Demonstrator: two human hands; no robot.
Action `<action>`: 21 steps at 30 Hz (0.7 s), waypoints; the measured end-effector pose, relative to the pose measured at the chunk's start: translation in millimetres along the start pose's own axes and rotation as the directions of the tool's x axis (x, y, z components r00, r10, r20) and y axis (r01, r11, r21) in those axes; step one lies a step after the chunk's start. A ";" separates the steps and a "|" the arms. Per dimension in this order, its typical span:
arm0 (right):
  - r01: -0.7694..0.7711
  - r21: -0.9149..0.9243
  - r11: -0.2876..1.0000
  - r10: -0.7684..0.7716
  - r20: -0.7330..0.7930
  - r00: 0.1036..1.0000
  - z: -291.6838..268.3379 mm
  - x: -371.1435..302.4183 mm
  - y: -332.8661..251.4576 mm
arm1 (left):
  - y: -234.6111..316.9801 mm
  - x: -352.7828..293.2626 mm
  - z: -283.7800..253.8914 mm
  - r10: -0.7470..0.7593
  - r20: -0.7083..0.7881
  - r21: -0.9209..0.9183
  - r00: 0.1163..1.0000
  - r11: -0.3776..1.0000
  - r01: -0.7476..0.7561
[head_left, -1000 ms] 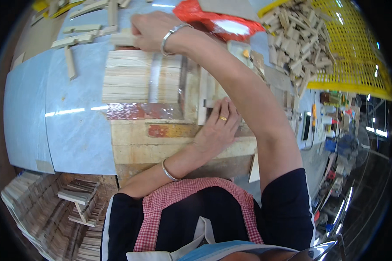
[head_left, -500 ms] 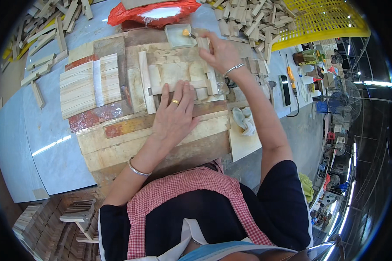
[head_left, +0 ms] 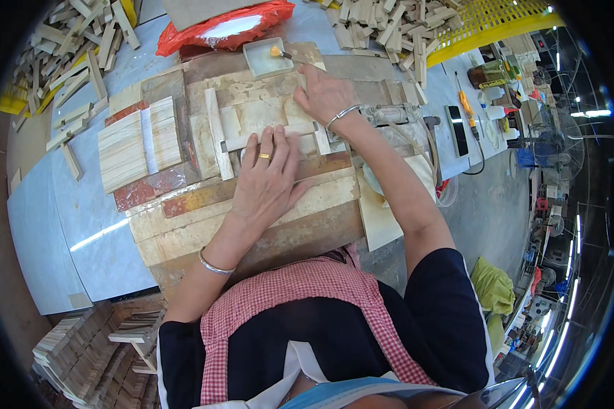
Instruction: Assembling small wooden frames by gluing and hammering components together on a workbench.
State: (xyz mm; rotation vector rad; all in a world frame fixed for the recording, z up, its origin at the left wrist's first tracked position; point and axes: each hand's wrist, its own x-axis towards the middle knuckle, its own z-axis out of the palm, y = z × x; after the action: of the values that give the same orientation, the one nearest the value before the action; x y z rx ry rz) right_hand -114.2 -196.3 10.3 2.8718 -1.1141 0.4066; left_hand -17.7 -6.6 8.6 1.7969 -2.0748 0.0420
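Observation:
My left hand, with a ring and a bangle, lies flat with fingers spread on a pale wooden piece held in a wooden frame jig on the workboard. My right hand presses down on the far right corner of the same jig, fingers bent over thin wood strips. A small white tray with a yellow-tipped brush stands just beyond my right hand. A stack of light wood strips rests to the left of the jig.
A red plastic bag lies at the far edge. Loose wood blocks are heaped at far left and in a yellow crate at far right. A phone and screwdriver lie to the right. Stacked strips sit by my left knee.
My right hand came back from the far strip stack to the jig's right corner. My left hand slid up onto the pale piece. The view shifted right.

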 end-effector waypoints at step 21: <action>0.248 -0.007 0.969 -0.246 -0.164 0.955 -11.5 2.6 -0.8 | 9.7 4.1 -8.4 -0.024 -0.010 0.123 1.000 0.992 0.025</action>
State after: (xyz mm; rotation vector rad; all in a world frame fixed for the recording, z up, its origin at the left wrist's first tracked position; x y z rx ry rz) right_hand -114.5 -196.0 22.1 2.8755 -0.7184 0.6241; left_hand -25.1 -6.4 19.8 1.8902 -2.0851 0.1744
